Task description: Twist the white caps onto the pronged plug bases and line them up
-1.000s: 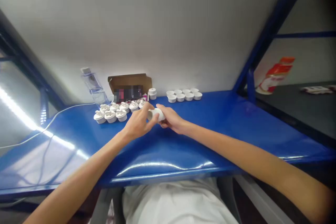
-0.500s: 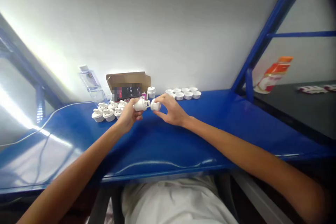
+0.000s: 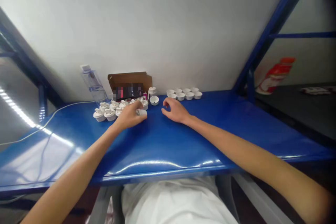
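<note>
At the end of the group of assembled white pieces, my left hand (image 3: 131,114) has its fingers around a small white round piece (image 3: 142,112); the hand covers part of it. My right hand (image 3: 175,110) hovers over the blue table with its fingers curved apart and nothing between them. Between and beyond the hands stands a white cup (image 3: 154,100), its open side up. To the left, several white cups with raised tops (image 3: 110,113) stand close together, some hidden by my left hand. Several plain white cups (image 3: 189,95) form two rows beyond my right hand.
An open cardboard box (image 3: 130,77) stands by the wall with a phone (image 3: 128,91) leaning in it. Beside it are a small stack of white caps (image 3: 152,90) and a clear bottle (image 3: 94,85). A white cable (image 3: 63,107) runs leftward. A blue frame post (image 3: 250,80) rises at right.
My hands have moved apart. The right hand has let go of the white cap it held, and the left hand has lowered its white piece to the table. A white cup now shows behind them.
</note>
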Demonstrator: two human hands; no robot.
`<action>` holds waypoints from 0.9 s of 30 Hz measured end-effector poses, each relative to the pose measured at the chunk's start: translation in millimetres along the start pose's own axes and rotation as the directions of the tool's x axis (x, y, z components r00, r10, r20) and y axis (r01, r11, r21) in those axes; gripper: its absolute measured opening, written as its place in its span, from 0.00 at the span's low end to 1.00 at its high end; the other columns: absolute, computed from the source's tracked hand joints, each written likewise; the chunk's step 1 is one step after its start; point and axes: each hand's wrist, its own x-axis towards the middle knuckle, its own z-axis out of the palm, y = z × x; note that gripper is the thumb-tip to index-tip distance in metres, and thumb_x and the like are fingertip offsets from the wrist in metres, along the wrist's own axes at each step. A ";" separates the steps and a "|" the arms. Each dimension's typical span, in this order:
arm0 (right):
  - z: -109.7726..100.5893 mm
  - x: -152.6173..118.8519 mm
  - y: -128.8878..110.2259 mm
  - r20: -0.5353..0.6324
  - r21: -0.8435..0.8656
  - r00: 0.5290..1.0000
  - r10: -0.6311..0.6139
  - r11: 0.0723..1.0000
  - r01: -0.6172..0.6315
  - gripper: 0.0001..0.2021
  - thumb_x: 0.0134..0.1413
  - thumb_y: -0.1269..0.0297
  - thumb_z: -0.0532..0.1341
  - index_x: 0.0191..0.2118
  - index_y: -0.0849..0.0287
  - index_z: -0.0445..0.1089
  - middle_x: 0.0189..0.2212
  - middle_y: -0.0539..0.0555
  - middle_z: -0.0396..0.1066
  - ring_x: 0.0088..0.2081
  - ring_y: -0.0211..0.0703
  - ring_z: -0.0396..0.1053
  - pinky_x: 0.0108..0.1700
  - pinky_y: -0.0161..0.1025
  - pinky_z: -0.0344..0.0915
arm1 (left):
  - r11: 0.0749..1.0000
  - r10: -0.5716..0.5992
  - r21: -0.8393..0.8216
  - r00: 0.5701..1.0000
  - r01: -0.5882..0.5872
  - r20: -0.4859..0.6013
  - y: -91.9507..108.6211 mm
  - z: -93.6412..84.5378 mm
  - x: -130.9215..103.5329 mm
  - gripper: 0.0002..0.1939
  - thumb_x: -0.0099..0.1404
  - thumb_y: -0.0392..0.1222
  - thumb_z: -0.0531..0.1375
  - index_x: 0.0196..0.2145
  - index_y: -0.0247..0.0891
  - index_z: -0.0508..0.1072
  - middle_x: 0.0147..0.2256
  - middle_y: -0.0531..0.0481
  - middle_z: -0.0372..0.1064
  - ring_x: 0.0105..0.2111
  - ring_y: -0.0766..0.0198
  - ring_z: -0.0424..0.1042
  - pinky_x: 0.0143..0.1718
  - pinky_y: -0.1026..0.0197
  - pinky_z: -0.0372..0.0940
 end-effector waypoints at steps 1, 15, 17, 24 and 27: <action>1.0 -1.3 -2.4 0.027 0.021 0.998 -0.055 0.998 0.054 0.06 0.57 0.65 0.61 0.41 0.57 0.67 0.39 0.53 0.72 0.39 0.44 0.70 0.42 0.40 0.65 | 0.996 0.042 0.076 0.999 -0.043 0.004 -0.9 -0.9 -0.2 0.14 0.55 0.47 0.62 0.39 0.40 0.72 0.37 0.47 0.74 0.38 0.52 0.73 0.40 0.55 0.64; 18.4 28.5 -8.6 0.179 -0.062 0.974 -0.141 0.986 0.154 0.29 0.59 0.67 0.59 0.66 0.59 0.59 0.68 0.63 0.56 0.51 0.50 0.72 0.53 0.45 0.69 | 0.934 -0.066 0.353 0.997 0.045 0.048 11.9 -13.1 -6.0 0.11 0.57 0.47 0.61 0.37 0.40 0.73 0.35 0.43 0.76 0.39 0.46 0.75 0.38 0.55 0.63; 22.4 40.7 -8.7 0.200 -0.142 0.974 -0.108 0.980 0.138 0.29 0.60 0.67 0.58 0.67 0.56 0.59 0.64 0.61 0.65 0.54 0.54 0.71 0.54 0.47 0.68 | 0.933 -0.067 0.357 0.996 0.042 0.058 11.7 -12.8 -6.2 0.10 0.58 0.46 0.60 0.36 0.40 0.74 0.36 0.42 0.77 0.40 0.46 0.76 0.39 0.55 0.64; 20.0 64.5 4.4 0.159 -0.357 0.980 0.119 0.932 -0.055 0.19 0.66 0.68 0.52 0.58 0.51 0.71 0.48 0.60 0.77 0.47 0.59 0.75 0.46 0.50 0.69 | 0.932 -0.089 0.361 0.990 0.042 0.114 9.4 -5.2 -8.6 0.12 0.60 0.49 0.60 0.38 0.40 0.76 0.38 0.40 0.77 0.42 0.44 0.75 0.41 0.53 0.65; 15.6 70.2 14.0 0.130 -0.354 0.981 0.144 0.931 -0.090 0.19 0.64 0.71 0.54 0.56 0.53 0.72 0.49 0.60 0.77 0.48 0.57 0.74 0.48 0.49 0.69 | 0.933 -0.068 0.360 0.990 0.018 0.126 9.2 -4.6 -9.0 0.12 0.61 0.49 0.60 0.39 0.40 0.74 0.39 0.40 0.76 0.43 0.44 0.75 0.42 0.52 0.65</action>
